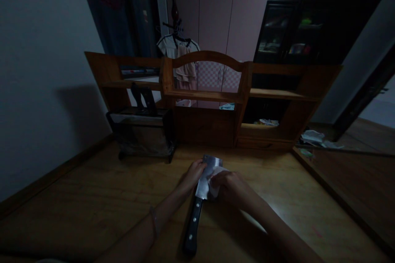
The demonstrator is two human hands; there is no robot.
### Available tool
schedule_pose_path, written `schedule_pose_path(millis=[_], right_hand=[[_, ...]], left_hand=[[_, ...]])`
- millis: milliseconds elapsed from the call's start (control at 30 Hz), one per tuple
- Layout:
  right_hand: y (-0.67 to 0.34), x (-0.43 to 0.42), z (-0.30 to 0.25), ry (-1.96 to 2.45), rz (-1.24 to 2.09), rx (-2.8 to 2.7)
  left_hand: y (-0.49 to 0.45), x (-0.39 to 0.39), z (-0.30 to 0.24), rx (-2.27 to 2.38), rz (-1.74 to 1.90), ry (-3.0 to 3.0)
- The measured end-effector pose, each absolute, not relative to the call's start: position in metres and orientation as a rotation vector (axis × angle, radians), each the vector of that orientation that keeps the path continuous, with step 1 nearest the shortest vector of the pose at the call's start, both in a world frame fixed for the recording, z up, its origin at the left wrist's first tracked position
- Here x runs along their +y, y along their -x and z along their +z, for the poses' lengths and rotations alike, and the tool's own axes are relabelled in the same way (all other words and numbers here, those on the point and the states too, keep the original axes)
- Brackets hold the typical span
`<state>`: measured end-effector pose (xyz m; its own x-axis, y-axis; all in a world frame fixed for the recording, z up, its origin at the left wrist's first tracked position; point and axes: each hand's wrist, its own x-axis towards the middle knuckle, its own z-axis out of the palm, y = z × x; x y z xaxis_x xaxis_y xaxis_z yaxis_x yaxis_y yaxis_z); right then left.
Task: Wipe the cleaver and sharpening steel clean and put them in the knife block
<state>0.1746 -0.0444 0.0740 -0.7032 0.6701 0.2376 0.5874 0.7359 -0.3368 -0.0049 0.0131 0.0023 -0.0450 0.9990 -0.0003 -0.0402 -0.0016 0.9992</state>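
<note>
Over glossy wood [92, 201], hands [232, 184] hold cloth [215, 188] against a rectangular cleaver [203, 187].

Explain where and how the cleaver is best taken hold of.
Probably by its long black handle, coming from the near side: the handle points back toward the person and lies uncovered, while the broad metal blade extends away, partly covered by a white cloth or tissue.

The left arm [168, 209] and right arm [267, 213] reach forward, angled inward. The left hand [195, 172] is partly curled; the right hand [230, 185], knuckles up, bends its fingers toward the left one.
</note>
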Motion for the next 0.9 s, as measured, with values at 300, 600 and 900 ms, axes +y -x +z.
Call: schedule_pose_path(millis=[300,600,900], right_hand=[[-0.1769,-0.0435,0.0767,1.127,0.308,-2.598],[-0.1755,-0.0425,0.0746,1.194,0.201,-2.638],[-0.1741,-0.0410,0.0719,1.237,0.140,-2.663]], left_hand=[[0.0056,0.0094,0.0048,1.223,1.280,-1.162],[0.0029,0.0091,0.0074,1.212,1.275,-1.139],[0.0038,0.0103,0.0066,1.224,1.288,-1.134]])
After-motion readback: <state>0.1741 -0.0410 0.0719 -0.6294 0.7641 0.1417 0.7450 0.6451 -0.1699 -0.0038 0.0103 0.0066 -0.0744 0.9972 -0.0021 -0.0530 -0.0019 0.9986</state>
